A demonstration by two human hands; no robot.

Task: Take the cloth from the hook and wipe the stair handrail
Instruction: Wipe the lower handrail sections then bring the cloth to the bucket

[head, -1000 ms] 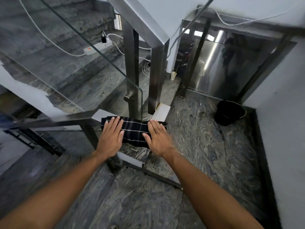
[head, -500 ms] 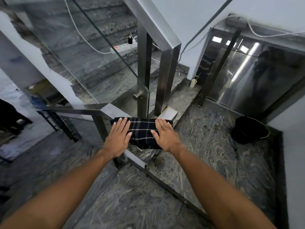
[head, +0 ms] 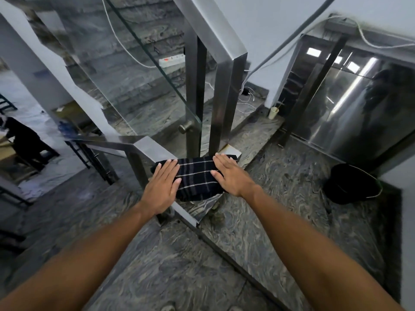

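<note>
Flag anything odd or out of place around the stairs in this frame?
One thing: a white power strip lies on the grey marble stair steps with white cables trailing loose, a possible trip hazard. The dark checked cloth lies flat on the steel handrail under the left hand and right hand.

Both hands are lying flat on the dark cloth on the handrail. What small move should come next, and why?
Probably slide the cloth along the handrail toward its bare corner. The left hand and right hand already press it flat on the rail, and that steel stretch lies uncovered beside it.
</note>
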